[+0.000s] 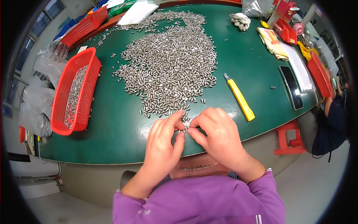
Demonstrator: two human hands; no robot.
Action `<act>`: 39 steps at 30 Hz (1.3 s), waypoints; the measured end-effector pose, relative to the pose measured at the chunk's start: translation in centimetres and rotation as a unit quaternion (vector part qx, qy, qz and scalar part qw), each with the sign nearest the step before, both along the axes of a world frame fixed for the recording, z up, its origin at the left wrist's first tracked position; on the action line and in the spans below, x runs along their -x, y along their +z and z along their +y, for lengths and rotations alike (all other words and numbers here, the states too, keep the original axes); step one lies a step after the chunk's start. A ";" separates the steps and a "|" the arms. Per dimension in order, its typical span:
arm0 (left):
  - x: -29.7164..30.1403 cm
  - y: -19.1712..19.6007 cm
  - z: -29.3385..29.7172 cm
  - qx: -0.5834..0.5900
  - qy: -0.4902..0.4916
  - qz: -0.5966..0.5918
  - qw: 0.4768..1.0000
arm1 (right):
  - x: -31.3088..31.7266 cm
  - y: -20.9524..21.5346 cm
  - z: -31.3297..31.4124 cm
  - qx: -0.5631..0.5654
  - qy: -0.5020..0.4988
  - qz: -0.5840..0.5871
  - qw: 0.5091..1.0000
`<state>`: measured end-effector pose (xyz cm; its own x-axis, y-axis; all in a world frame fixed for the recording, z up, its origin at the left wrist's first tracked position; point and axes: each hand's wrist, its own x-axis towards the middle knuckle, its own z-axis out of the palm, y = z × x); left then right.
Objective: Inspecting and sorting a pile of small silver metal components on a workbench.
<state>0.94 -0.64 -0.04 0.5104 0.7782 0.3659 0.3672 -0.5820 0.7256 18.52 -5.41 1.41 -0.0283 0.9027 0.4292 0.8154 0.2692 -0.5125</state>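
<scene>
A large heap of small silver bullet-shaped metal pieces spreads over the green table. At the heap's near tip, a few loose pieces lie between my two hands. My left hand reaches these pieces with its fingertips, the thumb held apart from the fingers. From the other side, my right hand has its thumb and index finger pinched close together against the same pieces. Whatever sits in that pinch is too small to make out. Below the table edge, a pink perforated basket on my lap contains some pieces.
A red basket with more metal pieces stands left. Right of the heap lie a yellow utility knife, blade exposed, and a phone. White gloves rest farther back. Another person sits at the right, near a red stool.
</scene>
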 end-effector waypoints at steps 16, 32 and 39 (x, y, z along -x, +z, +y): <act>0.0 0.8 0.1 0.021 -0.008 0.008 1.000 | -0.3 -0.1 0.5 0.001 0.030 0.033 0.999; 0.4 0.8 0.0 0.052 -0.001 -0.001 0.999 | -0.4 -0.2 0.3 0.022 0.027 0.069 0.997; 0.4 0.7 -0.1 0.082 0.003 -0.011 0.997 | -0.1 -0.3 0.2 0.032 0.031 0.073 0.996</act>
